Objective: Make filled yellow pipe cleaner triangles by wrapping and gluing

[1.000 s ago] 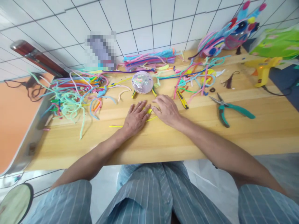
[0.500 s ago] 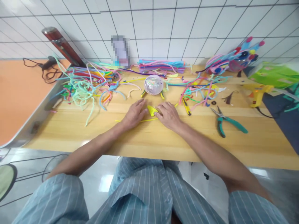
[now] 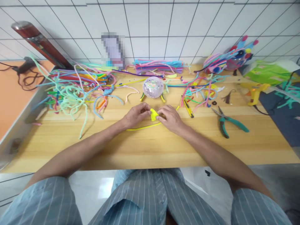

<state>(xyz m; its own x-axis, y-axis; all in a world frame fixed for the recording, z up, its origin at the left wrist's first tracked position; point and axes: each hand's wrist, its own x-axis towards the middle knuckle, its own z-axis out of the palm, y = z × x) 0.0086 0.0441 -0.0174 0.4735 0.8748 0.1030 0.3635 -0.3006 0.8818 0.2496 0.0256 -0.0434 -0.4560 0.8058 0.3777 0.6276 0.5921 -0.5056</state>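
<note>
Between my hands is a small bright yellow fuzzy piece (image 3: 153, 115). My left hand (image 3: 137, 116) pinches its left edge with thumb and fingers. From the other side my right hand (image 3: 170, 118) grips its lower right edge. A yellow pipe cleaner (image 3: 144, 127) lies on the table just below the hands, its right end passing near my right hand. Beyond the hands sits a clear shiny ball (image 3: 153, 87) with yellow and dark legs sticking out underneath.
Tangled pipe cleaners (image 3: 70, 93) cover the left side of the wooden table (image 3: 150, 150). At right lie a yellow cutter (image 3: 188, 108), teal-handled pliers (image 3: 231, 122) and a yellow glue gun (image 3: 256, 93). A pipe-cleaner bundle (image 3: 159, 67) lies along the wall.
The yellow piece now looks lifted and more upright, pinched between both hands. My left hand's fingers have closed onto it. The whole view has shifted slightly.
</note>
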